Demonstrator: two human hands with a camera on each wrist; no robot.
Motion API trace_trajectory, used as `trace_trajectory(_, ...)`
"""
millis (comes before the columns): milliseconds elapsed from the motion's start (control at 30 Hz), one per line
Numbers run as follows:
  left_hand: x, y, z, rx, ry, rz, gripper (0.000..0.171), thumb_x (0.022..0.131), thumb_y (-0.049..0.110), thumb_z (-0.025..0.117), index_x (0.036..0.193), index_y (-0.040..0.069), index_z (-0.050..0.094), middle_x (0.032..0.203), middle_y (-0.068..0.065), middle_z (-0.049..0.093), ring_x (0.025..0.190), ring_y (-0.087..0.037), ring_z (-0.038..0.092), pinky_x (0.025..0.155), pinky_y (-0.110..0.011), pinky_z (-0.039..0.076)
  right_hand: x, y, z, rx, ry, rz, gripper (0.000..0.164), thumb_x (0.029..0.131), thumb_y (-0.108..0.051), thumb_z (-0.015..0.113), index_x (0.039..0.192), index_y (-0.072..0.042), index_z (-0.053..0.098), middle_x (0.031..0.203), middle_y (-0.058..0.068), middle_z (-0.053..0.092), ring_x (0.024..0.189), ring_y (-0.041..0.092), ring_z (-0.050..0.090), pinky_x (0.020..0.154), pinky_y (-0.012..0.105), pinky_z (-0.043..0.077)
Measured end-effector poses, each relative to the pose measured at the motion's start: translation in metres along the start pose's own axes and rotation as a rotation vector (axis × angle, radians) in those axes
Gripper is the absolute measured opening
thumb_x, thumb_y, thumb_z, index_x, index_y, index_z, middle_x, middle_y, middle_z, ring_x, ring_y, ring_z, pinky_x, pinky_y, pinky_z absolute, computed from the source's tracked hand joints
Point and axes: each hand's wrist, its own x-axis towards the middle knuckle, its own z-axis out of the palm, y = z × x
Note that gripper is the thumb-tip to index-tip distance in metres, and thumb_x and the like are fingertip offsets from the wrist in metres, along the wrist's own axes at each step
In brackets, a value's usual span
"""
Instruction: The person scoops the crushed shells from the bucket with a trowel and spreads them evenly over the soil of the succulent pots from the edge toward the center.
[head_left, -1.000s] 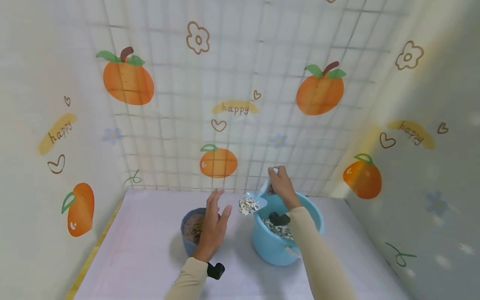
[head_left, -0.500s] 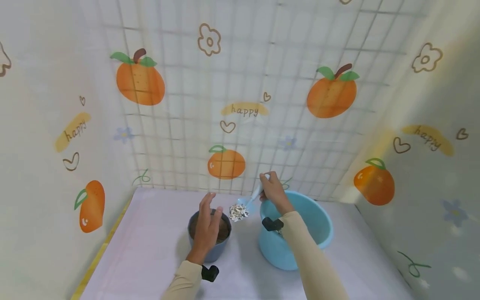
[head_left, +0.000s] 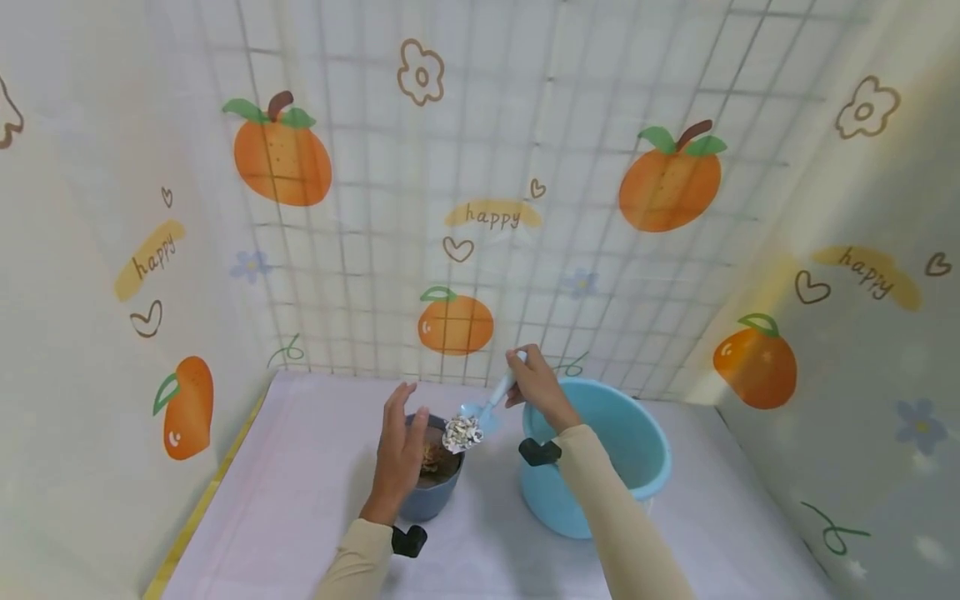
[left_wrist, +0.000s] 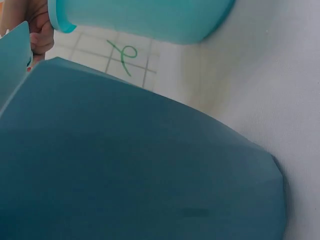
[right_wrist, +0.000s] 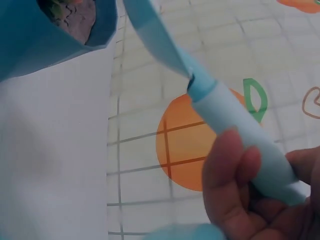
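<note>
My right hand point(head_left: 538, 385) grips the pale blue handle of a small trowel point(right_wrist: 235, 120). Heaped on its blade are grey-white gravel chips point(head_left: 462, 434), held over the right rim of a blue-grey flowerpot point(head_left: 431, 502). Inside the pot, brownish soil point(head_left: 442, 477) and a small yellowish-brown tuft point(head_left: 433, 458) show. Beside the pot's left rim, my left hand point(head_left: 397, 462) is raised with fingers extended and thumb apart, covering part of the opening. The left wrist view is mostly filled by the pot's side wall point(left_wrist: 140, 165).
A large light-blue bucket point(head_left: 551, 508) stands right of the pot, under my right forearm; its contents are hidden from this angle. White cloth covers the table point(head_left: 262, 500). Behind rises a wire grid draped with a fruit-printed curtain point(head_left: 360, 317), and more curtain closes both sides.
My right hand has carried the loaded trowel left from beside the bucket to the pot's rim. My left hand has shifted slightly left, still beside the pot. The head view has turned a little left.
</note>
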Motion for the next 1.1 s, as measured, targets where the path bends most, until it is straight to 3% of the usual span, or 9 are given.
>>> trace_trajectory(467,0.0,-0.004,0.004,0.064,0.006,0.003,0.05,0.106,0.045,0.038,0.15,0.022,0.037,0.156,-0.004,0.029,0.142,-0.019,0.027,0.109,-0.055,0.028,-0.005,0.0,0.003,-0.035,-0.034,-0.039,0.048,0.099,-0.055,0.048,0.124,-0.015,0.043,0.079,0.021,0.059,0.064,0.033,0.064,0.064,0.043,0.057)
trace_trajectory(767,-0.004,-0.01,-0.009,0.004,0.046,0.084,0.041,0.107,0.034,0.04,0.145,0.021,0.045,0.152,0.005,0.035,0.141,-0.016,0.028,0.11,-0.051,0.027,-0.006,0.001,0.004,-0.071,-0.039,-0.095,0.043,0.101,-0.05,0.047,0.124,-0.013,0.042,0.075,0.019,0.06,0.061,0.035,0.065,0.063,0.04,0.057)
trace_trajectory(967,-0.012,-0.024,-0.018,0.032,0.011,0.039,0.042,0.105,0.036,0.046,0.145,0.023,0.045,0.154,0.0,0.033,0.142,-0.021,0.027,0.107,-0.056,0.03,-0.006,0.001,0.006,-0.063,-0.05,-0.108,0.032,0.104,-0.039,0.048,0.123,-0.013,0.043,0.074,0.02,0.059,0.062,0.038,0.065,0.064,0.04,0.057)
trace_trajectory(1100,-0.02,-0.034,-0.023,0.054,-0.044,0.003,0.048,0.101,0.035,0.056,0.146,0.026,0.043,0.157,-0.002,0.027,0.143,-0.025,0.025,0.105,-0.061,0.029,-0.006,0.003,0.009,-0.08,-0.079,-0.115,0.033,0.104,-0.041,0.047,0.122,-0.013,0.043,0.075,0.019,0.06,0.063,0.036,0.065,0.065,0.039,0.057)
